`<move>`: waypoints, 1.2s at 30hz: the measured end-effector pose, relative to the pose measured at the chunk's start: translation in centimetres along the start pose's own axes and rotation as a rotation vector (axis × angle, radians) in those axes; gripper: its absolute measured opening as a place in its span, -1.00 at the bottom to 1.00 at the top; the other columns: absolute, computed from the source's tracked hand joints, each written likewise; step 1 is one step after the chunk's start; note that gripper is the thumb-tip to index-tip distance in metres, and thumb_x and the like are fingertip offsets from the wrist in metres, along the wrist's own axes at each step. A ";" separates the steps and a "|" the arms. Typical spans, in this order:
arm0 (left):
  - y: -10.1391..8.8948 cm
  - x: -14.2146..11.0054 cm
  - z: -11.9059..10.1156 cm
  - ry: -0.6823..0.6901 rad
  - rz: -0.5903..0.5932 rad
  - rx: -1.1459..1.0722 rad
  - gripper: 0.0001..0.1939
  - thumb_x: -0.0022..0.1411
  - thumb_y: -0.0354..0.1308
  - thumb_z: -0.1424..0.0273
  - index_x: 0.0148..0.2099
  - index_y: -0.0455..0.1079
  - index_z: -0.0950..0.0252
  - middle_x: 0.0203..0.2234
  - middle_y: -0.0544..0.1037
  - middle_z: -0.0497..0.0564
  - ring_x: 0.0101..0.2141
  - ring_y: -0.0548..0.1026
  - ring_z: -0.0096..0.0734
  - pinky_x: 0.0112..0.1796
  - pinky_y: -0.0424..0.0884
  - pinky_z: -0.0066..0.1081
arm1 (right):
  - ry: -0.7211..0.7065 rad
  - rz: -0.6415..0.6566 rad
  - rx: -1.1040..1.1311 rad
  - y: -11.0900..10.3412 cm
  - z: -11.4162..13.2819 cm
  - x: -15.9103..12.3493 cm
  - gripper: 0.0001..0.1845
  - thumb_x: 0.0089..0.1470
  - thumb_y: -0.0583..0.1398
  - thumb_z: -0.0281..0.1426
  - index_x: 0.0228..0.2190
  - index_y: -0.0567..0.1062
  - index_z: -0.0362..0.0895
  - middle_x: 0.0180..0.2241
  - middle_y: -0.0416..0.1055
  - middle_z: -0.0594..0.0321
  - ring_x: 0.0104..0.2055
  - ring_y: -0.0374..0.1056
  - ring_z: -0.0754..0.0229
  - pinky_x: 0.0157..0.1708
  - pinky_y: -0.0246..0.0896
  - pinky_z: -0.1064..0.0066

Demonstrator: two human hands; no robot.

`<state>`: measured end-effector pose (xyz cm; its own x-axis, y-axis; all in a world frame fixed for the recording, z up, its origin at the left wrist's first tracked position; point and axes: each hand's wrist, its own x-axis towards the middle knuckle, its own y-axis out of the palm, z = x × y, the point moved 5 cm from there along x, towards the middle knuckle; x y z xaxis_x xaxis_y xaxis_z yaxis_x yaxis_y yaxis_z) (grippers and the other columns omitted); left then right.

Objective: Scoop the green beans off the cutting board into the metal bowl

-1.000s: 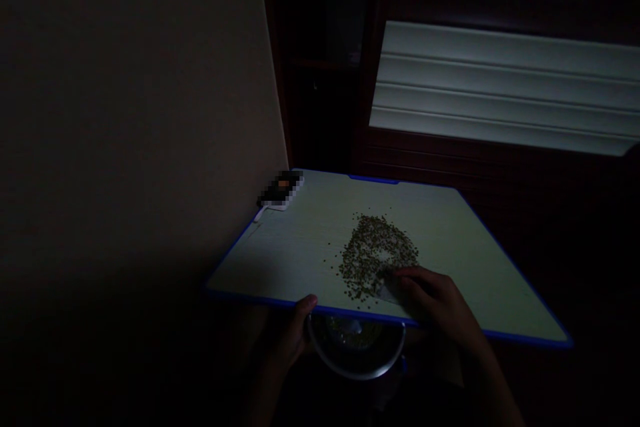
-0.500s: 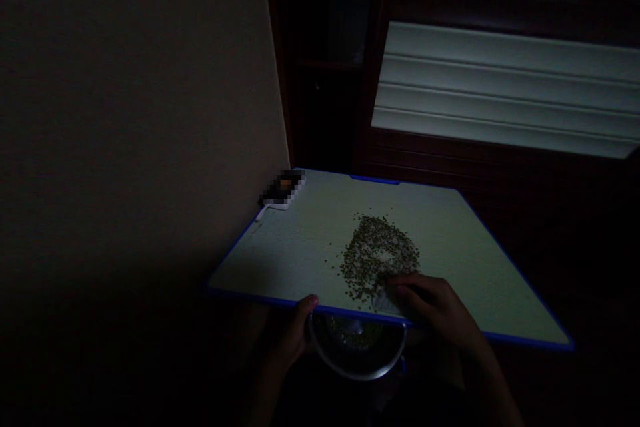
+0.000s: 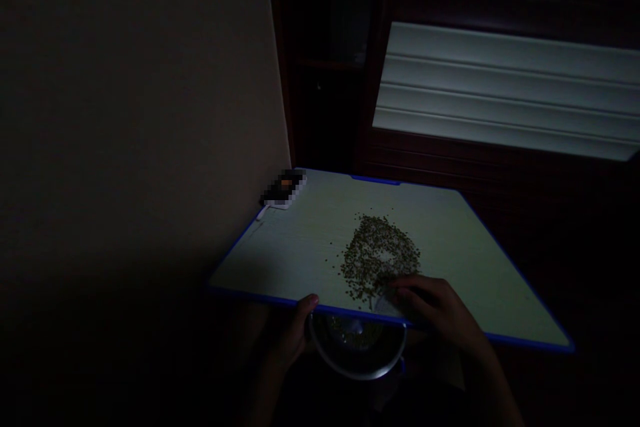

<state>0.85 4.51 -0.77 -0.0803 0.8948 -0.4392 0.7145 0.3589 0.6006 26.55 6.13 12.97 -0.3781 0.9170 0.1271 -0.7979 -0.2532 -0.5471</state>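
A spread of small dark greenish beans [image 3: 375, 247], apparently mung beans, lies on a pale tabletop [image 3: 480, 280] with a blue rim. The fingers of my right hand [image 3: 435, 300] are bent together at the near right edge of the beans; whether anything is pinched in them is too dark to tell. My left hand [image 3: 300, 327] grips the table's near edge, thumb on top and the other fingers hidden below. Under that edge, between my hands, is a shiny metal bowl [image 3: 365, 373] with similar beans inside, partly covered by the table.
At the table's far left corner lies a phone-like device [image 3: 285, 190], its screen blurred out, with a white cable [image 3: 263, 212]. A plain wall [image 3: 150, 113] rises at the left. Dark wooden furniture with a pale slatted panel [image 3: 500, 90] stands behind. The room is very dim.
My right hand has barely shifted at the near edge of the beans. My left hand stays on the table edge; the view has moved very slightly.
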 end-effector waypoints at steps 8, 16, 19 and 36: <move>0.1 -0.1 0.0 -0.002 0.010 0.007 -0.42 0.09 0.25 0.39 0.16 0.29 0.37 -0.05 0.55 0.14 0.05 0.42 -0.12 0.08 0.30 -0.20 | -0.009 -0.039 0.022 -0.1 0.0 0.0 -0.71 0.20 0.14 -0.25 -0.06 0.51 0.03 -0.05 0.50 0.23 -0.03 0.41 0.08 -0.03 0.29 0.24; -0.5 0.4 0.4 -0.001 0.024 0.024 -0.43 0.08 0.25 0.37 0.15 0.29 0.37 -0.05 0.54 0.17 0.02 0.45 -0.10 0.04 0.35 -0.20 | -0.033 -0.009 0.024 0.1 -0.3 0.1 -0.69 0.18 0.16 -0.28 -0.03 0.48 0.07 -0.10 0.52 0.25 -0.08 0.43 0.12 -0.07 0.32 0.25; -0.6 0.3 0.3 0.012 0.012 0.021 -0.40 0.08 0.25 0.38 0.17 0.27 0.36 -0.04 0.54 0.17 0.03 0.45 -0.11 0.03 0.36 -0.21 | -0.039 0.012 0.045 0.2 -0.1 0.1 -0.68 0.18 0.17 -0.29 -0.01 0.47 0.06 -0.13 0.53 0.25 -0.10 0.43 0.14 -0.09 0.33 0.28; 0.2 -0.3 -0.3 0.032 0.008 0.022 -0.42 0.10 0.23 0.42 0.18 0.27 0.38 -0.08 0.57 0.15 0.02 0.45 -0.11 0.06 0.33 -0.19 | -0.010 -0.014 0.044 0.3 0.0 0.0 -0.67 0.14 0.19 -0.24 -0.06 0.52 -0.01 -0.10 0.53 0.17 -0.09 0.44 0.05 -0.08 0.35 0.20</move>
<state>0.82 4.41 -0.37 -0.0962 0.9057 -0.4129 0.7301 0.3462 0.5892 26.35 6.04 12.82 -0.3717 0.9173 0.1428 -0.8226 -0.2542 -0.5087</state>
